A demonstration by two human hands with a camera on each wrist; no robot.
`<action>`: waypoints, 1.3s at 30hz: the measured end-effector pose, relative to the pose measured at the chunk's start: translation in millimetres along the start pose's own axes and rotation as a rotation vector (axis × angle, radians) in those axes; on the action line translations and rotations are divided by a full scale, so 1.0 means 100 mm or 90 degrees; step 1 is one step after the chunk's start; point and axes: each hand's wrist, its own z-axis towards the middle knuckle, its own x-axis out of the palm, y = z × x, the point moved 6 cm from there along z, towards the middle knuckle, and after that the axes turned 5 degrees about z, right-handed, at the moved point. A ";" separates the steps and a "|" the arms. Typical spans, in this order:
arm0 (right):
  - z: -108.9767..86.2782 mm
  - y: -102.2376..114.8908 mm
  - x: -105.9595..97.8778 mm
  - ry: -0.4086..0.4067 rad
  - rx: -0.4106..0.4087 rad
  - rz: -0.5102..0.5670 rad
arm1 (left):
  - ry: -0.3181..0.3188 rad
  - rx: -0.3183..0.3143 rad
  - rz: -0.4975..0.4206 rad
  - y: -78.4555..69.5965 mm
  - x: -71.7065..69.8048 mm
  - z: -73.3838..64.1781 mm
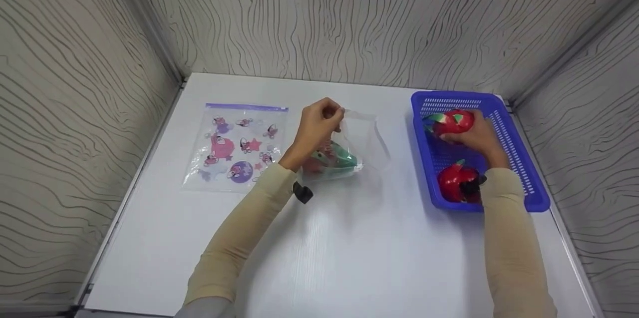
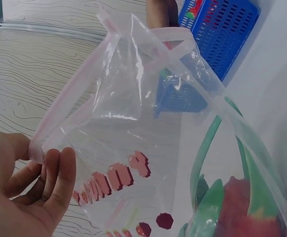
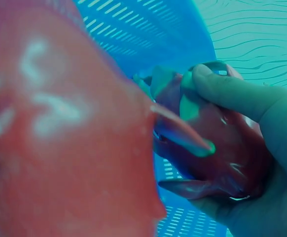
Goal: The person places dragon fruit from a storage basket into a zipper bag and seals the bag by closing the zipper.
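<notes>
My left hand (image 1: 315, 128) pinches the rim of a clear zip bag (image 1: 363, 131) at the middle of the table. In the left wrist view the bag's mouth (image 2: 119, 54) gapes, with thumb and fingers on its pink-edged rim. Inside the bag lies a red dragon fruit with green tips (image 2: 237, 210). My right hand (image 1: 480, 138) reaches into the blue basket (image 1: 424, 168) and grips another dragon fruit (image 1: 458, 122), thumb on one side and fingers around the other. A further dragon fruit (image 1: 453, 180) sits in the basket's near end, close to the right wrist.
A flat clear bag (image 1: 219, 146) with a purple zip and pink and purple prints lies on the left of the white table (image 1: 349, 253). Wood-patterned panels (image 1: 309, 18) stand behind and at both sides.
</notes>
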 end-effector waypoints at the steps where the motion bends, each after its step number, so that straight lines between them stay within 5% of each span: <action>1: -0.01 -0.01 0.00 -0.003 0.003 -0.001 | 0.001 -0.002 0.002 0.00 0.00 0.00; 39: -0.27 0.28 -0.10 -0.143 -0.033 0.052 | -0.011 -0.011 -0.006 -0.03 -0.05 0.07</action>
